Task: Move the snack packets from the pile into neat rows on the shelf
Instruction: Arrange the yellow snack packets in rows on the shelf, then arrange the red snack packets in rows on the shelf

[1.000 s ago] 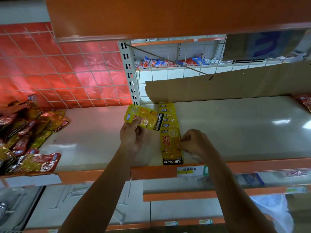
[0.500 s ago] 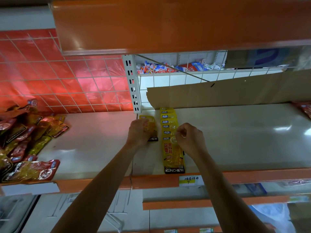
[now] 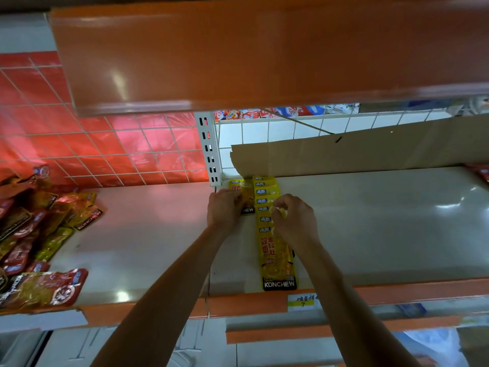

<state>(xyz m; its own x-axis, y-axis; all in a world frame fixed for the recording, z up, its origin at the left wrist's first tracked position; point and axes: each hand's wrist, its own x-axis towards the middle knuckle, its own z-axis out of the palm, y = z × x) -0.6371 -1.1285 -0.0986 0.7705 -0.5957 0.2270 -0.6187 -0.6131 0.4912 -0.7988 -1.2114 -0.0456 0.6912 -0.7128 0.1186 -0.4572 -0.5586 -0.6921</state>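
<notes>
So here our left hand [image 3: 225, 211] was way at the far end of the shelf [image 3: 383, 221], fingers curled over 1 yellow packet [image 3: 242, 190], holding it down just right of the white upright [image 3: 209, 149]; that packet sat right beside the yellow row [image 3: 276, 260], on its left; touching or not, we couldn't tell. Looked to us like the start of row 2.

Our right hand [image 3: 295, 222] was over the middle of that row, fingers bunched into a tight pinch on 1 packet's edge; no gap visible between thumb and fingers. The row ran overlapped from the cardboard sheet [image 3: 370, 147] at the far side to the near lip; the pile [image 3: 39, 234] of red and yellow packets lay well apart at the left end, plenty left in it, so we'd call the job early days.

What worried us:
- the packets looked glossy and shingled; a tug from the pinching hand could drag the neighbours and fan the row crooked;
- the nearest packet sat right at the lip; any slide toward us and it could drop off;
- our right forearm hung just over that near packet; pulling back low could sweep it;
- letting go of the far packet skewed would set row 2 off crooked.
</notes>
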